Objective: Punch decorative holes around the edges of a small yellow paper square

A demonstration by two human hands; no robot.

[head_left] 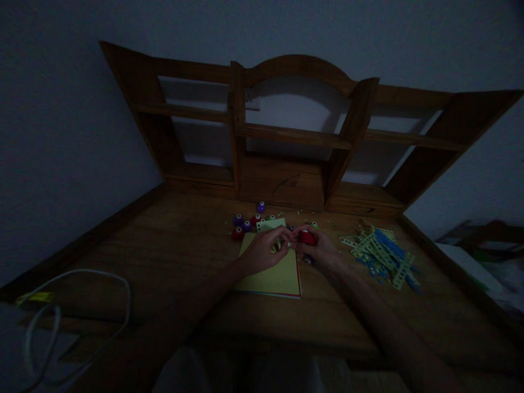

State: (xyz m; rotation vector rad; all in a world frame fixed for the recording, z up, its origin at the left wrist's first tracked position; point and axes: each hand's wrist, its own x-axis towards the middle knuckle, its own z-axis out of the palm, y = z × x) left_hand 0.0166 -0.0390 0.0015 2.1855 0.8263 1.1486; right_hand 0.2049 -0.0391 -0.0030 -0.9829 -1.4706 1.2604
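My right hand (321, 250) is closed around a small red round piece (307, 237), above the right edge of a yellow sheet or pad (270, 279) with a red border. My left hand (264, 252) is over the pad, thumb and fingertips pinched close to the right fingers. Something small and pale shows at those fingertips, too small to name. Behind the hands lie several round pieces with white tops, among them a red one (237, 234) and a purple one (261, 207). A pale card (270, 224) lies at the pad's far edge, partly covered by my left hand.
A heap of pale green and blue perforated strips (382, 254) lies on the wooden desk (184, 245) to the right. Tiny pale bits are scattered behind the hands. A wooden shelf unit (282, 180) stands at the back. A white cable (129, 295) loops at the left front.
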